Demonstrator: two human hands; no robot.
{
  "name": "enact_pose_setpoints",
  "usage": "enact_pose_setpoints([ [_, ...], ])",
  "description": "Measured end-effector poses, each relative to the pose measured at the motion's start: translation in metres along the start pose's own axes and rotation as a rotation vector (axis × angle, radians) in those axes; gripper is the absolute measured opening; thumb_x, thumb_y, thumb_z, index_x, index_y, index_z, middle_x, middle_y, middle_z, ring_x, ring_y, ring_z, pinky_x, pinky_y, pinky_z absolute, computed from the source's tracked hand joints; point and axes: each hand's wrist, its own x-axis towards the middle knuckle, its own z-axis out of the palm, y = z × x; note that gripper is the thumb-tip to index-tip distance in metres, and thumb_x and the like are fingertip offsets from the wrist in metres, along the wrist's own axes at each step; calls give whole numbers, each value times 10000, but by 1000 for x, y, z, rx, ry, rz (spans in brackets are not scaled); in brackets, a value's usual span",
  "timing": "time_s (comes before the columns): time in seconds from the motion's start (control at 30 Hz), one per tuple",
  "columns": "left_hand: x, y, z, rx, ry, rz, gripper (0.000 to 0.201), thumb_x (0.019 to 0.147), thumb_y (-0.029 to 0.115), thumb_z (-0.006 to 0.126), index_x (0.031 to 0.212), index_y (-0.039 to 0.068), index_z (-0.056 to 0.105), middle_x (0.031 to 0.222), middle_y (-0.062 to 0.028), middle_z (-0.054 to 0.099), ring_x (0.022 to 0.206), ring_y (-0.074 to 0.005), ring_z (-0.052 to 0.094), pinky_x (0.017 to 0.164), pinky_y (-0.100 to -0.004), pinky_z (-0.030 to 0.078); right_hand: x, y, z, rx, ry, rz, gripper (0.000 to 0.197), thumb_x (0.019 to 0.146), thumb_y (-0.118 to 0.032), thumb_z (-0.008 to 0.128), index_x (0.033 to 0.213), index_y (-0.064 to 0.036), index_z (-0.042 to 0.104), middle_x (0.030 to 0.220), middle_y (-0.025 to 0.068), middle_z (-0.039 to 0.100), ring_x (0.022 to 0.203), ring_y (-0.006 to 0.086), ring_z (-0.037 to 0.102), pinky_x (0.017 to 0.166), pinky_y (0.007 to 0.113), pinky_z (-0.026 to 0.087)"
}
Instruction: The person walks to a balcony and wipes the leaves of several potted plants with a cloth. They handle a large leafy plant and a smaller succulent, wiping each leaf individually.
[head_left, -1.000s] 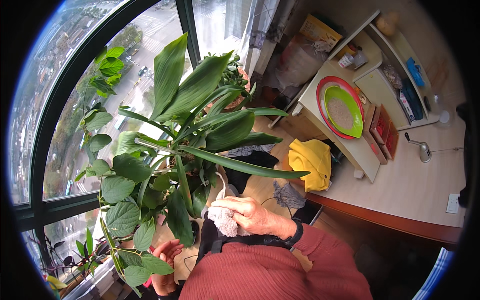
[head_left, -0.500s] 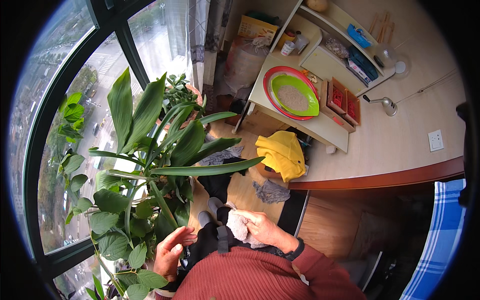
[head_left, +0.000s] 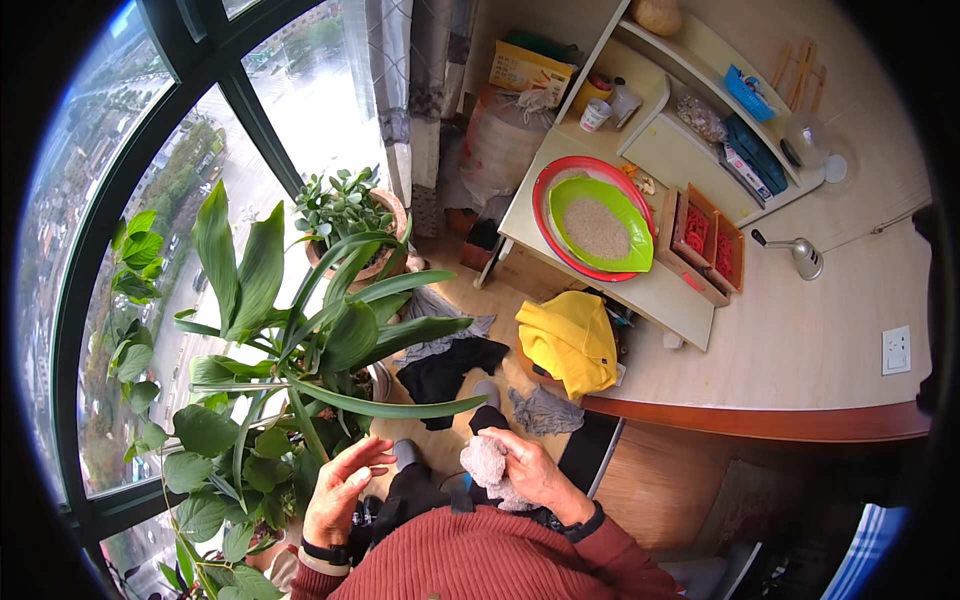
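A light pinkish, fluffy cloth (head_left: 484, 463) hangs bunched in front of my body. My right hand (head_left: 538, 472) is closed round its right side. My left hand (head_left: 345, 490) is held up at the left with its fingers stretched out and nothing in it. Close to that hand are the leaves of a large potted plant (head_left: 342, 335). Below the hands I see my dark trousers and grey shoes (head_left: 407, 453).
A desk (head_left: 665, 305) at the upper right bears a red basin (head_left: 541, 190) with a green leaf-shaped tray (head_left: 637, 222) of grains, and a wooden box (head_left: 690, 268). A yellow garment (head_left: 570, 345) lies beside it. Grey rags (head_left: 546, 412) lie on the floor. Windows line the left.
My view has shifted, and one foot has stepped forward. The cloth stays in my right hand, moved slightly right; my left hand remains raised with its fingers out.
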Motion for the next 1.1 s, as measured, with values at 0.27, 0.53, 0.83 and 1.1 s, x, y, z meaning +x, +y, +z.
enact_pose_setpoints([
  [0.27, 84, -14, 98, -47, -38, 116, 603, 987, 283, 693, 1500, 21, 515, 1492, -171, 562, 1346, -311, 566, 1114, -420, 440, 61, 5, -111, -11, -38, -98, 422, 928, 107, 476, 1327, 25, 587, 1117, 224, 728, 1062, 343, 732, 915, 375, 558],
  [0.53, 107, -1, 137, 52, 1, -63, 645, 975, 300, 709, 1520, 29, 495, 1499, -160, 557, 1344, -296, 563, 1125, -403, 429, 107, 15, -137, -7, -81, -85, 385, 949, 74, 478, 1311, 20, 596, 1116, 230, 727, 1078, 346, 728, 913, 385, 557],
  [0.83, 163, 34, 115, 109, -323, 43, 643, 1027, 177, 639, 1606, 85, 374, 1589, -83, 435, 1346, -203, 506, 1143, -374, 394, 137, -31, -110, -20, -107, -7, 329, 1024, 4, 495, 1328, 20, 619, 1144, 135, 737, 1082, 205, 703, 959, 330, 539],
  [1.1, 184, 73, 93, -71, -147, 168, 867, 1000, 195, 678, 1676, 128, 140, 1708, -75, 229, 1490, -248, 378, 1184, -385, 346, 185, -70, -88, 324, -56, 69, 304, 1041, -12, 448, 1273, 13, 642, 1167, 78, 717, 1057, 155, 686, 958, 326, 551],
])
